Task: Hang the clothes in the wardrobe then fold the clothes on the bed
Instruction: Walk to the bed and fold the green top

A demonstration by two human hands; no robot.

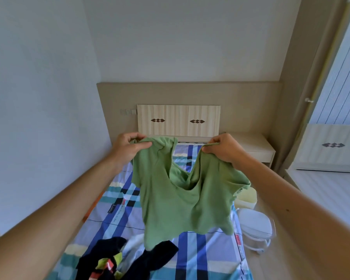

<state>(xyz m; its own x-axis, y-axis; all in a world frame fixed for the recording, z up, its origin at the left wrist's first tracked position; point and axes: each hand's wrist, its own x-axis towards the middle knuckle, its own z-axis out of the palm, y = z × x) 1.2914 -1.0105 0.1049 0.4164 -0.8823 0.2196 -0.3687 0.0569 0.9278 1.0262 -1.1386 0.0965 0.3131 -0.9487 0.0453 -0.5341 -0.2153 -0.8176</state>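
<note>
Green T-shirt (182,199) held up above plaid bed (200,259), centre of view. Left hand (127,147) pinches one shoulder at 10 o'clock, right hand (224,148) pinches other at 2 o'clock, hands apart. Fabric looks light, limp, sagging; shoulder seams likely best hold. Dark clothes heap (113,257) at 7 o'clock.

Dark tag (111,208), red tag (238,240) on bed sheet (192,255): print too blurred to read.
</note>
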